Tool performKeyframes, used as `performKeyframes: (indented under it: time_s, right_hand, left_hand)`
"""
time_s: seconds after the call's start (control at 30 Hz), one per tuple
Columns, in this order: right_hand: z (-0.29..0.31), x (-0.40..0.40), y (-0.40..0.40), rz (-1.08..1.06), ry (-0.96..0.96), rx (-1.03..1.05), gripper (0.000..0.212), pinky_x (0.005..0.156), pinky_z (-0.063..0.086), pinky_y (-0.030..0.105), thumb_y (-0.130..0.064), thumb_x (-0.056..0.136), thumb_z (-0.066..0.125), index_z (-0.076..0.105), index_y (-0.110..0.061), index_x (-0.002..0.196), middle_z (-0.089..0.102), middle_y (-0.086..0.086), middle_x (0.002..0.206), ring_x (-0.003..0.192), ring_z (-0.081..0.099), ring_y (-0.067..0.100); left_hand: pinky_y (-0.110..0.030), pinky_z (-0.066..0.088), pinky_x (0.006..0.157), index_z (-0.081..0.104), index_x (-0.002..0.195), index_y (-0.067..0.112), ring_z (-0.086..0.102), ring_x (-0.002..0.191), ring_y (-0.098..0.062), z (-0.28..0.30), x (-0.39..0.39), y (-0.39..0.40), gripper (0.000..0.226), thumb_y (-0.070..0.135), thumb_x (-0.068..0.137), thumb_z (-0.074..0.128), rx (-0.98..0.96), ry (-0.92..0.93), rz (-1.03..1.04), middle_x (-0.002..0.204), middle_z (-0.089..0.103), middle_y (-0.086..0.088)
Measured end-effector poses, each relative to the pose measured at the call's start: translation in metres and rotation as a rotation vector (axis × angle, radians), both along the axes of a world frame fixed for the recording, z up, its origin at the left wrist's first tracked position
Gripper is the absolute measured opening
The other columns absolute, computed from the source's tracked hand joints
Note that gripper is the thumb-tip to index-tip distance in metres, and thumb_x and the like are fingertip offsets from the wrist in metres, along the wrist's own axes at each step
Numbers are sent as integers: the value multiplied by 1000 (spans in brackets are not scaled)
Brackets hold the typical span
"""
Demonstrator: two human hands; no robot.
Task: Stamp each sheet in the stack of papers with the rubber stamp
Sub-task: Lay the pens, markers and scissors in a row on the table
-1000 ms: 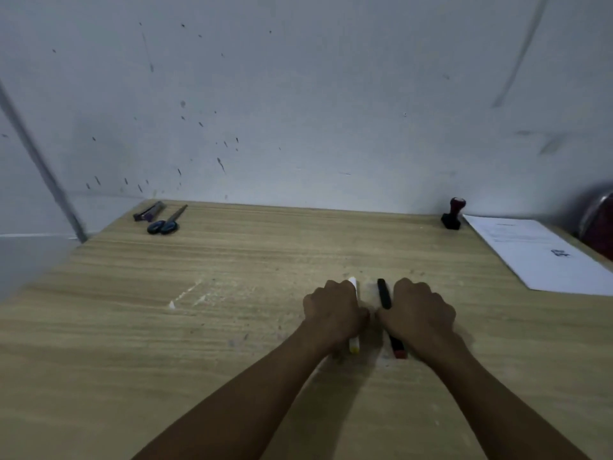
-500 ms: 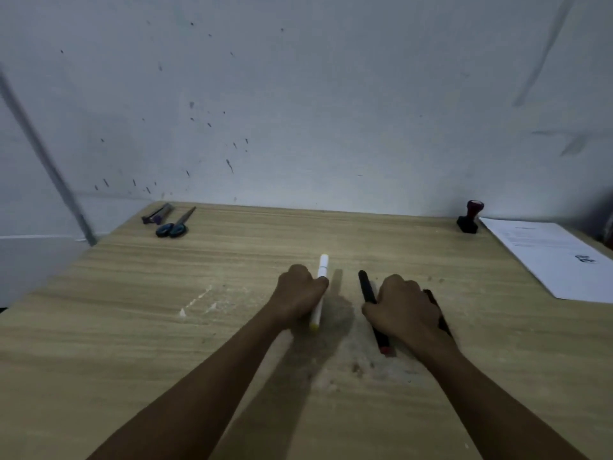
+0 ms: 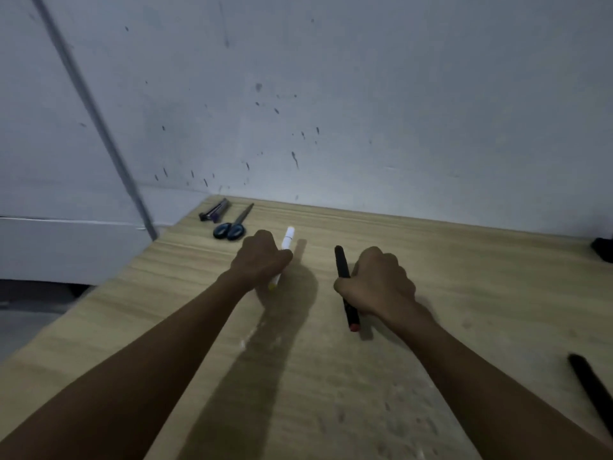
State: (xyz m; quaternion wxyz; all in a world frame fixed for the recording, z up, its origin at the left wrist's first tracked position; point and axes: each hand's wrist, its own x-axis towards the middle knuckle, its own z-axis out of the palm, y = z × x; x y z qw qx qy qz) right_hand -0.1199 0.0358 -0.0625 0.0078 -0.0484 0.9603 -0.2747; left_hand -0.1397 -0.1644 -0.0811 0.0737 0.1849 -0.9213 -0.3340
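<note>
While both of my hands are busy with markers, no stamping has begun. My left hand (image 3: 262, 260) is curled around a white marker (image 3: 288, 239), whose cap end points toward twelve o'clock and whose yellowish tip shows below my palm. My right hand (image 3: 376, 283) is clenched around a black marker (image 3: 341, 262) with a reddish end nearest me; both markers lie low against the wooden desk (image 3: 464, 327). At about eleven o'clock, near the wall, lie blue-handled scissors (image 3: 234, 224) and, just beyond them, a small dark tool I cannot identify (image 3: 214, 210). At about three o'clock, at the picture's right edge, a dark shape (image 3: 603, 249) shows; it may be the rubber stamp, but I cannot tell. The stack of papers is out of view. A black strap-like object (image 3: 590, 383) lies toward four o'clock.

I judge this a clearing step ahead of the task itself. Next I would need to set the markers aside, near the scissors perhaps, then turn right to find the stamp and the papers.
</note>
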Motion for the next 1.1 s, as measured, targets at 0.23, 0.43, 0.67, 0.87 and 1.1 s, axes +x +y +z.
performKeyframes:
  time_s: [0.23, 0.43, 0.67, 0.87, 1.1]
  right_hand:
    - [-12, -58, -60, 26, 25, -123, 22, 47, 33, 24, -17, 70, 71, 50, -16, 74, 54, 0, 74, 61, 53, 17]
    - [-25, -104, -94, 43, 85, -226, 19, 45, 31, 25, -10, 71, 67, 48, -11, 65, 55, 3, 71, 63, 57, 23]
    - [-36, -141, -132, 70, 146, -238, 19, 44, 31, 25, -13, 71, 68, 50, -12, 65, 56, 3, 70, 62, 57, 20]
    - [-35, -154, -154, 92, 154, -220, 22, 50, 39, 28, -17, 76, 70, 49, -14, 72, 54, 5, 82, 74, 58, 25]
    - [-29, -167, -162, 89, 49, -363, 12, 37, 47, 26, -6, 78, 63, 52, -6, 73, 63, 16, 84, 60, 65, 33]
  left_hand:
    - [-33, 48, 62, 56, 88, 10, 60, 82, -26, -11, -59, -47, 25, 34, 83, 59, -336, -3, -16, 90, 61, -10]
    - [-34, 36, 63, 42, 86, 17, 56, 86, -29, -14, -100, -67, 20, 34, 88, 53, -471, 13, -1, 95, 52, -8]
    - [-35, 37, 68, 50, 105, 10, 50, 82, -29, -20, -127, -81, 29, 32, 87, 55, -498, 13, 19, 105, 53, -13]
    - [-34, 34, 62, 44, 99, 13, 44, 75, -24, -17, -129, -80, 29, 35, 86, 58, -463, 10, -2, 94, 42, -8]
    - [-32, 33, 57, 44, 79, 10, 56, 81, -31, -10, -131, -91, 26, 32, 89, 54, -319, -16, -44, 95, 57, -18]
